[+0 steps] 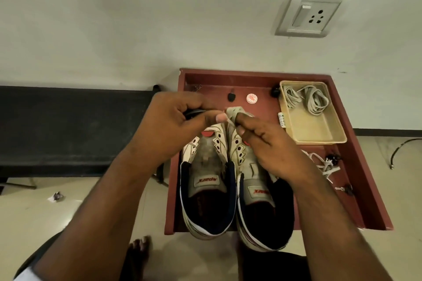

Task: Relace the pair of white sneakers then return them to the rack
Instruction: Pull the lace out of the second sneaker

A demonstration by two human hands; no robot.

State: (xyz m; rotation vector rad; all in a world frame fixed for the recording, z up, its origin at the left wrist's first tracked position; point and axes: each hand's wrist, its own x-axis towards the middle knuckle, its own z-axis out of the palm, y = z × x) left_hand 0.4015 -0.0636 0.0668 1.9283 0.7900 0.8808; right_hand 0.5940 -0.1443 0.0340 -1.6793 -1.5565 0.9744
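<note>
Two white sneakers stand side by side on a red-brown tray table (pixel 356 143), heels towards me: the left sneaker (pixel 209 191) and the right sneaker (pixel 262 203), both with empty eyelets. My left hand (pixel 173 125) and my right hand (pixel 267 143) meet above the toes and pinch a white lace (pixel 229 120) between their fingertips. My left hand also seems to hold a dark object (pixel 193 113). More white lace (pixel 324 164) lies loose on the table, to the right of the shoes.
A beige plastic basket (pixel 319 130) with a coiled grey cable (pixel 308 98) sits at the table's back right. Small items lie along the back: a round red-white badge (pixel 251 98), a dark key fob (pixel 231 96). A black bench (pixel 68 130) stands left. My bare foot (pixel 139 255) is below.
</note>
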